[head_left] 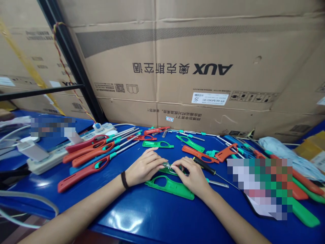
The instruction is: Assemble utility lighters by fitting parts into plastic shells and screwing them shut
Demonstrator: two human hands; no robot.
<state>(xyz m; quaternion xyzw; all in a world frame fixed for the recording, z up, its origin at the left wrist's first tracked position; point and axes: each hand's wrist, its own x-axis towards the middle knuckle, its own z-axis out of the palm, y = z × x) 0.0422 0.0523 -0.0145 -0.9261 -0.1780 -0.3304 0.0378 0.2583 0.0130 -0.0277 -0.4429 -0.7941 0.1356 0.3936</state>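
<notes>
Near the middle of the blue table, my left hand [148,165] is closed, its fingertips pinched on a small metal part [166,165]. My right hand [191,173] is also closed, thumb and finger meeting at the other end of that part, where a thin pale wire shows. What exactly sits between the right fingertips is too small to tell. Beneath both hands lies a green lighter shell half [169,171], partly covered by the fingers. Closer to me lies another green shell half [172,188] with an oval trigger opening. A metal lighter tube [218,183] sticks out beyond my right wrist.
Several red long-reach lighters [83,173] lie at left beside white power strips [52,157]. Behind are loose shell halves, green [157,144] and orange [198,154]. A black-handled screwdriver [204,165] lies right, near more lighters [303,211]. A large carton [177,44] stands behind.
</notes>
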